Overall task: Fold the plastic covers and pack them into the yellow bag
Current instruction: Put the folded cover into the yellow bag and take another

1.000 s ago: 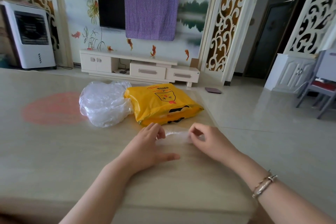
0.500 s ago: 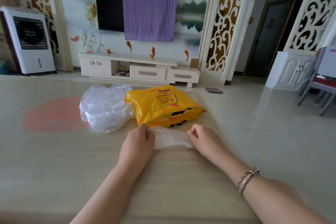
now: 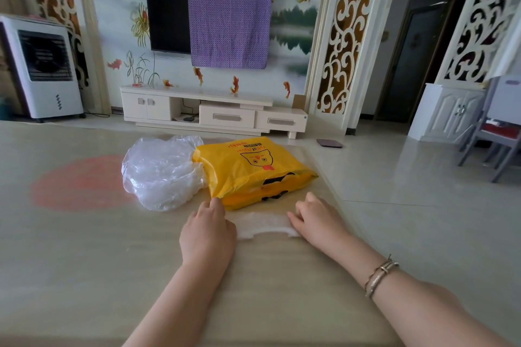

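Hands press one folded plastic cover [image 3: 265, 224] flat on the table [image 3: 84, 248], just in front of the yellow bag [image 3: 248, 172]. The left hand [image 3: 208, 229] lies flat on one end; the right hand [image 3: 318, 220] pinches the other. It looks thin, soft and slippery, so hold the ends.

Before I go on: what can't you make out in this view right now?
- Head view: both ends of the folded cover lie under the left hand and right hand.
- Yellow bag: its contents are hidden by its own plastic.
- Cover pile: count unreadable, the clear sheets are crumpled together.
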